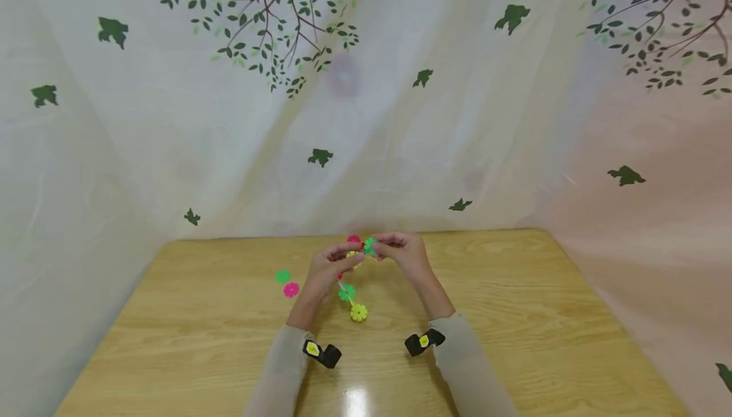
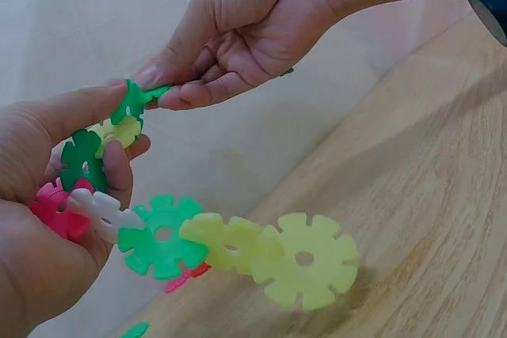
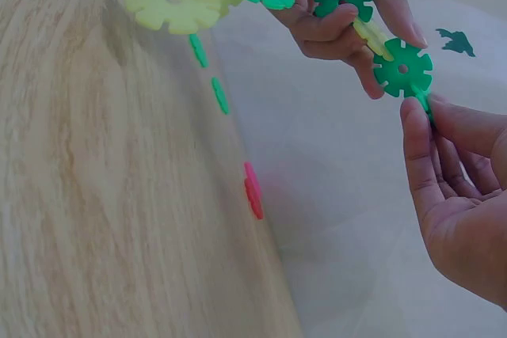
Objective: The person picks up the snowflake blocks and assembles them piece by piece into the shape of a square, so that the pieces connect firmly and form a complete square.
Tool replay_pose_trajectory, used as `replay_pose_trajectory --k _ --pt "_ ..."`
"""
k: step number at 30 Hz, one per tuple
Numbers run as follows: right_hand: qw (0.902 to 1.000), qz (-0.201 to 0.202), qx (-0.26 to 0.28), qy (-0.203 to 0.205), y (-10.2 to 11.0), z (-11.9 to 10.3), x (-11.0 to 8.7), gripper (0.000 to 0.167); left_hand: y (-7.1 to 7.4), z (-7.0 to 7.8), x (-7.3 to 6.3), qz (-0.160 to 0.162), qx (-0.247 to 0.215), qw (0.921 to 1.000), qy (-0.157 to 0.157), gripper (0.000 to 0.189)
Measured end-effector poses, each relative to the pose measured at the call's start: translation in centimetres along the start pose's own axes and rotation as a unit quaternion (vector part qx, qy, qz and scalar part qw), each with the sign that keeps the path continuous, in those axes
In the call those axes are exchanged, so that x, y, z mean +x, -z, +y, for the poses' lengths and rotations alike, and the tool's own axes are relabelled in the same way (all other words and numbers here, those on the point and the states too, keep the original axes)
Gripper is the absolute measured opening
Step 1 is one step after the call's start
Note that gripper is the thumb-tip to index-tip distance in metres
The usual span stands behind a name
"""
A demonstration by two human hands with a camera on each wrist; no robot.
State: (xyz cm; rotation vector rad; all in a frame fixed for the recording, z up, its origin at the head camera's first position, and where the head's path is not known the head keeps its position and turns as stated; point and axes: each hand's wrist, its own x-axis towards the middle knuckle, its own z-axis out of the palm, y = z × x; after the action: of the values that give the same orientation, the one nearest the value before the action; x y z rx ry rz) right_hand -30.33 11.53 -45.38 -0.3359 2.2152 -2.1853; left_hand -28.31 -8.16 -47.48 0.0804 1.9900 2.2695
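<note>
A chain of slotted, flower-shaped plastic discs [image 2: 154,255] in green, yellow, white and pink hangs from my left hand [image 1: 328,274]. My left fingers and thumb grip the chain near its upper end, partly hiding the pink and dark green discs. A yellow disc [image 2: 317,282] forms the low free end, close over the table in the left wrist view. At the upper end, my right hand [image 1: 406,255] pinches a green disc [image 3: 424,102] between thumb and fingers. This disc meets the slotted rim of another green disc [image 3: 392,77], seen nearly edge-on.
On the wooden table [image 1: 515,315], a loose green disc [image 1: 283,276] and a pink disc [image 1: 291,290] lie left of my left hand. More discs, including a pink one [image 3: 252,187], lie near the far edge. A leaf-patterned cloth [image 1: 389,169] hangs behind the table.
</note>
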Motion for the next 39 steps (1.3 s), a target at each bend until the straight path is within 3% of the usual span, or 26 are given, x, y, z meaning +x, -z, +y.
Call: replay_pose_trajectory --k 10,16,26,34,39 --pt "0.9987 -0.047 0.019 -0.006 -0.2 -0.6 0.7 0.026 1.0 0.8 0.2 -0.079 0.032 0.9963 0.009 0.035" --pt "0.9972 -0.072 -0.008 -0.016 -0.7 -0.8 0.4 0.034 1.5 0.8 0.0 -0.119 0.045 0.9918 0.005 0.037" --pt "0.9925 -0.09 -0.068 -0.047 -0.2 -1.3 0.7 0.038 2.7 1.1 -0.2 -0.103 0.032 0.9939 0.024 0.041" --pt "0.9853 -0.108 -0.122 -0.05 0.7 -0.6 3.0 0.035 3.6 1.1 -0.1 -0.105 0.017 0.9942 0.017 0.037" --pt "0.9751 -0.126 -0.177 -0.044 0.3 0.7 4.3 0.034 3.9 1.1 -0.1 -0.115 0.023 0.993 0.009 0.037"
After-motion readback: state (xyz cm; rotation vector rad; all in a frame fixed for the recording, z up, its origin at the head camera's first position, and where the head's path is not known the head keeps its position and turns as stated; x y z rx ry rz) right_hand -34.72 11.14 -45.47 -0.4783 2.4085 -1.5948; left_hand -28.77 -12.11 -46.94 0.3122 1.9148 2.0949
